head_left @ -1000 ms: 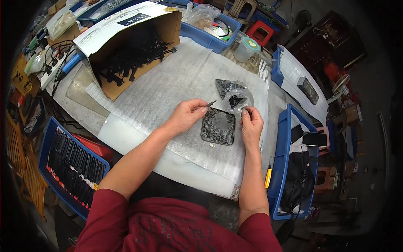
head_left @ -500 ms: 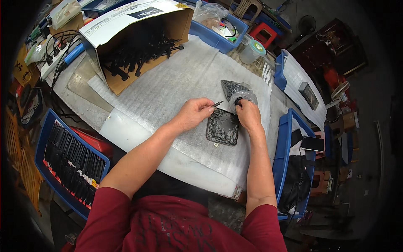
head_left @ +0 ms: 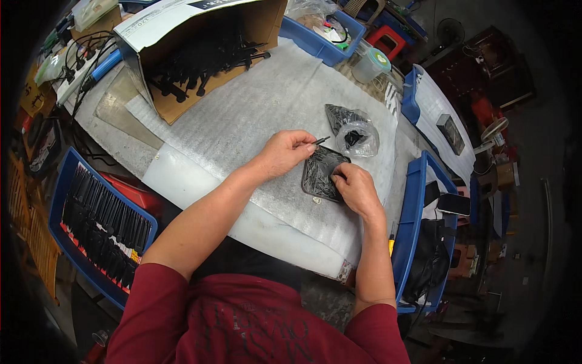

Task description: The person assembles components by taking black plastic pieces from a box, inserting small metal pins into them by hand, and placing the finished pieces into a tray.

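My left hand [head_left: 287, 154] pinches a thin black rod-shaped piece [head_left: 321, 141], its tip pointing up and to the right. Just below that tip lies a dark shallow tray [head_left: 319, 185] holding many thin grey metal pins. Over the tray's right side is my right hand [head_left: 357, 187], fingers bent and drawn together among the pins; whatever they grip is too small to make out. Behind the tray stands a clear plastic bag [head_left: 368, 144], its mouth open, with dark small parts inside. Dark pieces fill the bag's far part too.
An open cardboard box [head_left: 182, 112] of black parts stands at the far left. A blue bin [head_left: 148, 225] with rows of black pieces is at the near left; another blue bin [head_left: 414, 200] with a phone [head_left: 453, 204] stands right. A lidded plastic tub [head_left: 367, 68] sits far right.
My right hand has left the plastic bag's mouth and come down toward me to the tray's right side. The left hand, still holding the black piece, has shifted slightly.
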